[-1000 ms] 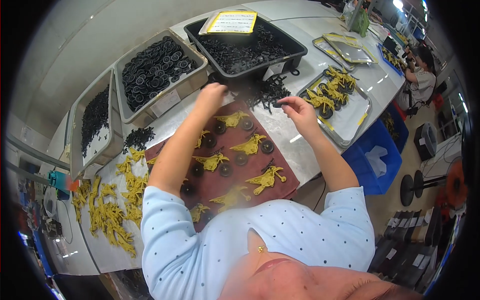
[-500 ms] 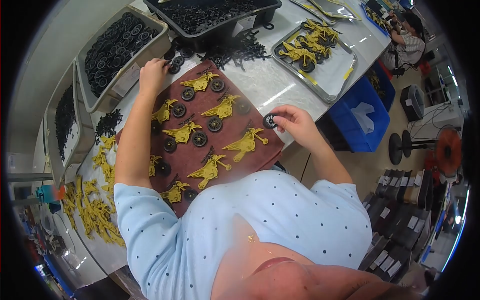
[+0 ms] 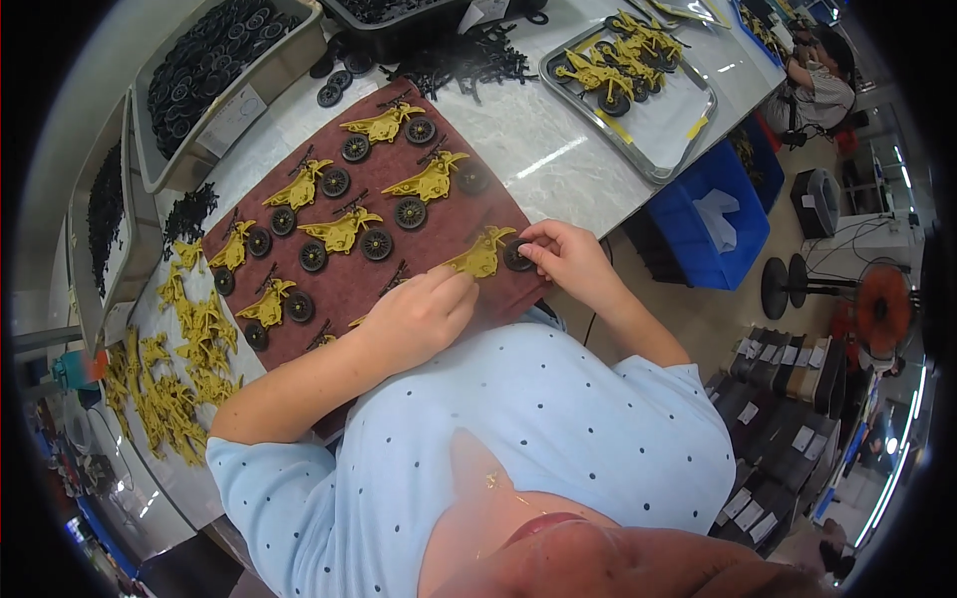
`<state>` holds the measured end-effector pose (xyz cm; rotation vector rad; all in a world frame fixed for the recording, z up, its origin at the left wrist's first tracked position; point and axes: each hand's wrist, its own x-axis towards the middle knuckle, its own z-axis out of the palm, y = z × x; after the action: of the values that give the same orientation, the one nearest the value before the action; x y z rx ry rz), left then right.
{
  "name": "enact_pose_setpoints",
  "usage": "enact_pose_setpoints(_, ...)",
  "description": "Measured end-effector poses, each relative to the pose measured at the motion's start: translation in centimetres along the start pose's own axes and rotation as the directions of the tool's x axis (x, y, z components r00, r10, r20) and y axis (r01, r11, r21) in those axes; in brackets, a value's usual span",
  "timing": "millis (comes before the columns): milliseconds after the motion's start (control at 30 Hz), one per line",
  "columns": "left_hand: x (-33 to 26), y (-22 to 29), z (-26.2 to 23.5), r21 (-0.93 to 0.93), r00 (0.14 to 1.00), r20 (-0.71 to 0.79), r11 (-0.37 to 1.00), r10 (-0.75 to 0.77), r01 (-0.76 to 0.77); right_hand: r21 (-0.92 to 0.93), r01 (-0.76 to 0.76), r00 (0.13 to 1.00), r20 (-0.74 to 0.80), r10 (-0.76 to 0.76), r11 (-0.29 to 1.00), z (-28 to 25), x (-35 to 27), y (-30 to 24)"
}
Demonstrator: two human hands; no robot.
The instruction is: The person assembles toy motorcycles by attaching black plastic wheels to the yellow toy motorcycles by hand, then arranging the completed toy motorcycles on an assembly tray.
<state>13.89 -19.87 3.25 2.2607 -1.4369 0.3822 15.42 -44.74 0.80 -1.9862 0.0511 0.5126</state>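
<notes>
My right hand (image 3: 572, 261) pinches a black spoked toy wheel (image 3: 516, 255) at the right end of a yellow toy motorcycle body (image 3: 484, 251). My left hand (image 3: 431, 307) is closed at the other end of that body, its fingertips bent down; whatever they hold is hidden. Both hands are over the near right part of a maroon cloth (image 3: 457, 221). Several more yellow motorcycle bodies (image 3: 341, 231) lie in rows on it, most beside black wheels (image 3: 376, 244) and thin black parts. My left forearm and hand cover some of the nearest ones.
Far left, a bin of black wheels (image 3: 224, 130) stands beside a bin of small black parts (image 3: 90, 214). Yellow bodies (image 3: 169, 384) are heaped at the left. A metal tray (image 3: 688, 140) holds assembled toy motorcycles. Blue bins (image 3: 698, 244) stand right of the table; a person (image 3: 822, 90) sits beyond.
My left hand has come back from the loose wheels by the bin to the near yellow body. My right hand has brought its wheel leftward to that body's end.
</notes>
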Motion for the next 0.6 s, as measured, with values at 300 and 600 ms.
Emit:
enact_pose_setpoints(300, -1.6, 1.0, 0.6, -0.062, 0.961, 0.220, 0.981, -0.167, 0.184, -0.268, 0.206, 0.964, -0.108, -0.242, 0.941, 0.2, -0.2, 0.2)
enact_pose_setpoints(600, -1.6, 0.7, 1.0, -0.028, 0.975, 0.015, 0.974, -0.222, 0.223, -0.253, 0.248, 0.950, -0.127, -0.286, 0.935, 0.3, 0.1, 0.9)
